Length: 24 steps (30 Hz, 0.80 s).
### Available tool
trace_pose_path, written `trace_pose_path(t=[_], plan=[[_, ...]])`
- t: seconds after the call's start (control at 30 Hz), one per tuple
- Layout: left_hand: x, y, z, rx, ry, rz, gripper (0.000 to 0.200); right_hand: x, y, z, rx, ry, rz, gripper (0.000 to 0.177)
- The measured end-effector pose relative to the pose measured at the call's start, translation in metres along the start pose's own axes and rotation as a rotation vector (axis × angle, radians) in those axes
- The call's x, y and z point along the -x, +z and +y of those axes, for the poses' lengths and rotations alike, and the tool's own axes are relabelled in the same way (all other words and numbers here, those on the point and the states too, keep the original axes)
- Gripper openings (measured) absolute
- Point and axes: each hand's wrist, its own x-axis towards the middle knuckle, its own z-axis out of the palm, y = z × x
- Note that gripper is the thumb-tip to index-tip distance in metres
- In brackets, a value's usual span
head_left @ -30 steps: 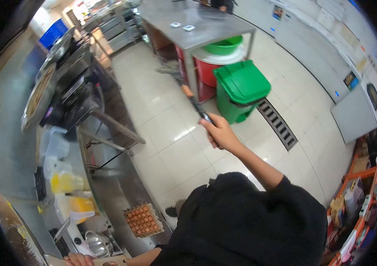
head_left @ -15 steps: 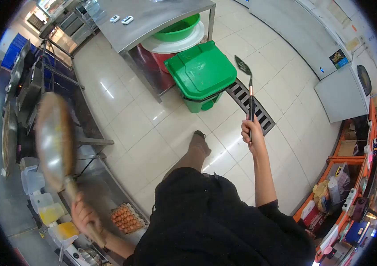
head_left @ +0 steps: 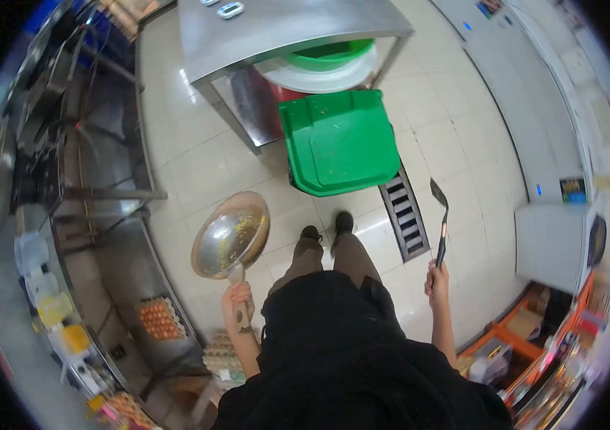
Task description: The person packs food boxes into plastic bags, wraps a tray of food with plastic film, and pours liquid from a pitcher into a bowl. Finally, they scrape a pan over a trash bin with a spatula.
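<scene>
In my left hand (head_left: 237, 302) is the handle of a round metal pan (head_left: 232, 235), held out over the floor at the left of my legs. Yellow bits of food cling to the inside of the pan. My right hand (head_left: 437, 281) is closed around the dark handle of a slotted spatula (head_left: 440, 215), whose blade points up and away from me. A green lidded bin (head_left: 339, 143) stands ahead, between the pan and the spatula and touching neither.
A steel table (head_left: 298, 25) stands behind the bin, with a green basin (head_left: 330, 56) beneath. A floor grate (head_left: 404, 215) lies right of the bin. Egg trays (head_left: 161, 319) and plastic tubs (head_left: 54, 309) are at left; a white fridge (head_left: 552, 244) and orange shelving (head_left: 516, 333) at right.
The pan and my left hand have moved right, away from the stoves, to over the floor. My right hand with the spatula is lower in view. The view has turned and both feet now show.
</scene>
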Motion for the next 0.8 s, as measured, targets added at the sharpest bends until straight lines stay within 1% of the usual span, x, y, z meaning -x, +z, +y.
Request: trace_pose_path(t=[0.07,0.1,0.13,0.2,0.23,0.27,0.33,0.4,0.43,0.47,0.53,0.57,0.6,0.67,0.7,0.73,0.77,0.8], plan=[[-0.006,-0.005,-0.025,0.002,-0.009,0.045,0.018,-0.024,-0.006,0.002,0.154,-0.003,0.083,0.011],[-0.008,-0.013,-0.033,-0.038,0.018,0.038,0.017,-0.034,-0.003,0.0,0.206,0.002,0.098,0.016],[-0.01,-0.02,-0.041,-0.01,0.051,0.026,0.017,-0.055,-0.008,0.005,0.259,0.018,0.044,0.018],[-0.016,-0.025,-0.071,-0.074,0.132,0.012,0.019,-0.103,-0.015,0.02,0.293,-0.08,0.056,0.02],[-0.02,-0.025,-0.086,-0.056,0.152,-0.017,0.019,-0.136,-0.027,0.033,0.373,-0.198,-0.058,0.022],[-0.019,-0.024,-0.1,-0.066,0.167,-0.005,0.017,-0.154,-0.018,0.026,0.384,-0.263,-0.063,0.021],[-0.016,-0.016,-0.114,-0.061,0.189,0.007,0.015,-0.176,-0.008,-0.004,0.413,-0.249,-0.129,0.02],[-0.012,-0.009,-0.124,-0.042,0.191,0.05,0.013,-0.18,0.016,-0.051,0.437,-0.271,-0.152,0.021],[-0.002,-0.007,-0.124,-0.034,0.196,0.046,0.013,-0.17,0.025,-0.058,0.435,-0.299,-0.161,0.022],[0.0,-0.001,-0.13,-0.055,0.203,0.074,0.013,-0.179,0.022,-0.059,0.44,-0.295,-0.168,0.022],[-0.001,0.005,-0.133,-0.078,0.213,0.101,0.012,-0.183,0.028,-0.069,0.603,-0.456,-0.088,0.023],[-0.001,0.005,-0.132,-0.121,0.186,0.117,0.012,-0.17,0.03,-0.077,0.433,-0.356,-0.124,0.025],[0.003,0.005,-0.131,-0.163,0.155,0.138,0.012,-0.153,0.034,-0.084,0.407,-0.293,-0.087,0.021],[0.004,0.002,-0.128,-0.184,0.145,0.152,0.012,-0.145,0.013,-0.067,0.408,-0.245,-0.137,0.018],[0.006,0.002,-0.126,-0.284,0.118,0.198,0.012,-0.135,0.001,-0.06,0.411,-0.242,-0.135,0.018],[0.005,0.003,-0.126,-0.383,0.091,0.24,0.012,-0.119,-0.005,-0.065,0.397,-0.108,-0.177,0.017],[0.002,0.014,-0.136,-0.481,0.165,0.342,0.013,-0.105,-0.005,-0.071,0.379,0.019,-0.219,0.015],[0.0,0.011,-0.137,-0.473,0.162,0.341,0.013,-0.092,-0.006,-0.077,0.387,0.018,-0.217,0.015]])
